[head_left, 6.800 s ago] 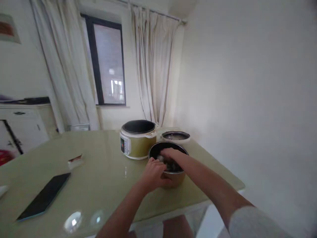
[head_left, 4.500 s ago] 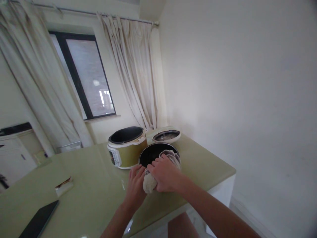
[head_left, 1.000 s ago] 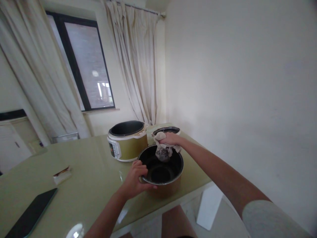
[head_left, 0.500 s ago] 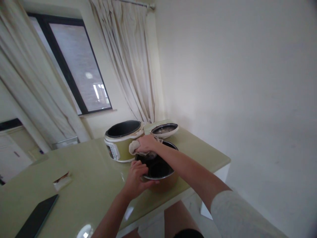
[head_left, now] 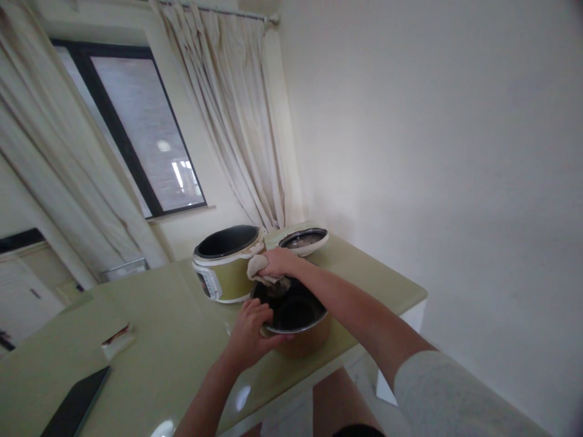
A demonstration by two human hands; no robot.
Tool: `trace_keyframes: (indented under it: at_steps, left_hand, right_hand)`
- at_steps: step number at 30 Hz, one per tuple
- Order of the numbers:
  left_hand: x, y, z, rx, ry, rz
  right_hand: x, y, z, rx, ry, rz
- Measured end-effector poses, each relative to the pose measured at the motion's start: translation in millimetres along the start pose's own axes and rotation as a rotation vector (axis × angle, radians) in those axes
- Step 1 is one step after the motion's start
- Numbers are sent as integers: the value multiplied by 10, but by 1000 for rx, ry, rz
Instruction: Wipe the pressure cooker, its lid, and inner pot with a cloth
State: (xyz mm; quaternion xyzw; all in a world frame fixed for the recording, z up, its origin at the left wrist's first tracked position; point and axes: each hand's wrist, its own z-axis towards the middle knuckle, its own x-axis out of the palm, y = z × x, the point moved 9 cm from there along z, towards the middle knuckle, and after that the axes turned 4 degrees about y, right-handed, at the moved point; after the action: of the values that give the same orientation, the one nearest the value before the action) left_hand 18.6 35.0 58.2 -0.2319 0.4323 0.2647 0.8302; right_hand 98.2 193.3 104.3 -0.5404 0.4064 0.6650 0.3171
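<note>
A dark-lined inner pot (head_left: 305, 343) with a brownish outside and a shiny rim stands near the table's front edge. My left hand (head_left: 252, 328) grips its near-left rim, fingers over the edge and thumb along the outside. My right hand (head_left: 280, 262) is closed on a crumpled beige cloth (head_left: 259, 267) at the far-left rim, part of the cloth hanging into the pot. Just behind stands the green and white cooker body (head_left: 232, 273), its top uncovered and dark inside. Its round lid (head_left: 306, 243) lies upside down further back.
On the pale green glossy table (head_left: 173, 340) lie a dark tablet or phone (head_left: 75, 403) at the front left and a small white packet (head_left: 117, 341) behind it. A plain wall (head_left: 410, 152) rises to the right; a curtain (head_left: 228, 109) and window (head_left: 146, 121) are behind.
My right hand and the cloth have shifted slightly right along the pot's far-left rim. My left hand keeps its hold on the rim. The view has tilted a little.
</note>
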Motion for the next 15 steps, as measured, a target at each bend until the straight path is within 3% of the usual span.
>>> trace_keyframes:
  at_steps: [4,7,11,15]
  left_hand:
    - [25,10,12,-9,3,14]
    - [59,3,44,-30,-10,12]
    - [72,-49,119,-57,-29,3]
    - [93,-81,167,-59,-33,-2]
  right_hand:
    - [-141,-697,-202,208,-16,28]
    - [-209,-947,-514,199,-44,-3]
    - [-210,-802,-976,-61,-60,-236]
    - [-92,-521,-1262,-270,55,-406]
